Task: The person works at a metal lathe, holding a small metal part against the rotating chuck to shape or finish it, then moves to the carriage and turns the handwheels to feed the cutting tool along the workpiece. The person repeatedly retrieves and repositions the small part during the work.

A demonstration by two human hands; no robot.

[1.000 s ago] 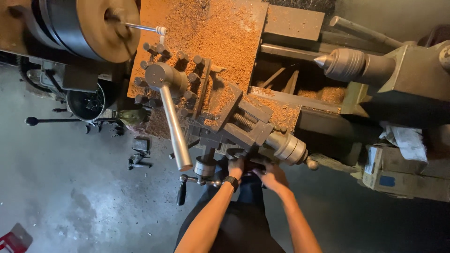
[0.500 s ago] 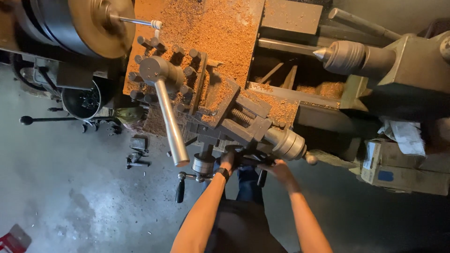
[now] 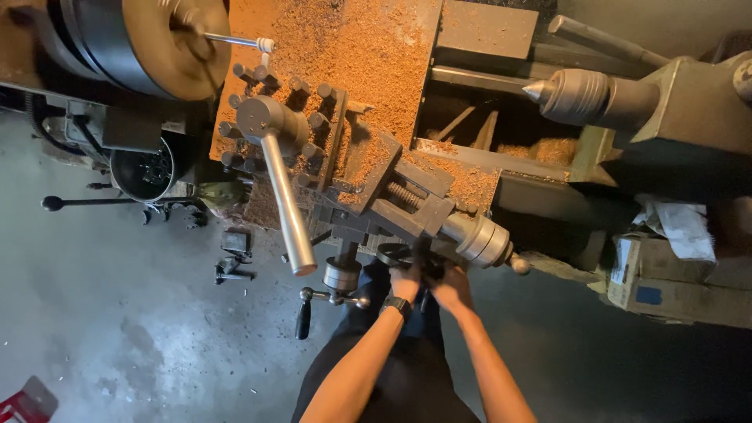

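Note:
I look straight down on a metal lathe covered in orange-brown chips. My left hand, with a dark watch on its wrist, grips the small dark handwheel at the front of the carriage. My right hand is closed on the same handwheel from the right. Just above them sits the compound slide with its silver dial. The tool post with its long silver lever stands to the upper left. A thin rod sticks out of the round chuck.
The tailstock with its pointed centre lies at the upper right. A crank handle hangs left of my hands. Boxes and crumpled paper sit at the right. Small metal parts and a long bar lie on the grey floor.
Both hands stay on the handwheel and have shifted slightly on it. The view has drifted a little, so the lathe sits lower and to the left in the picture.

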